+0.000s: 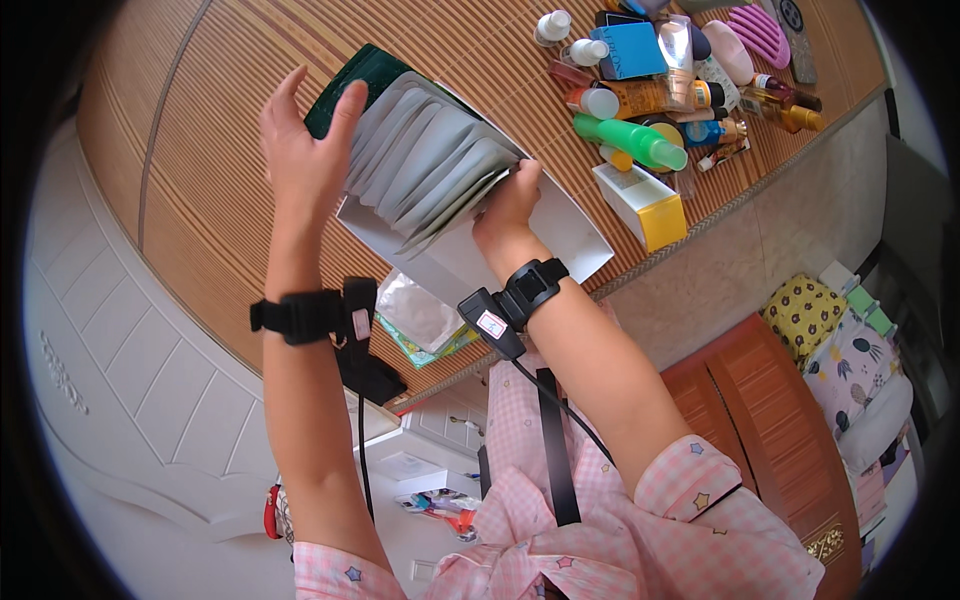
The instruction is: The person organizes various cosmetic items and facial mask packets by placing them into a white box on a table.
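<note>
A row of flat grey sachets stands on edge, packed closely, in a white open box. Dark green packets stand at the row's far left end. My left hand is beside these green packets, thumb and fingers spread apart, with nothing seen in it. At the opposite end, my right hand reaches into the box against the last sachets. Its fingers are partly hidden behind them, so I cannot tell whether it grips any. Bare white floor of the box shows around my right wrist.
Bottles, tubes and small cartons crowd the mat's right side, including a green bottle, a blue box and a yellow-and-white carton. Silvery packets lie near the front edge. Cables run from black wrist straps.
</note>
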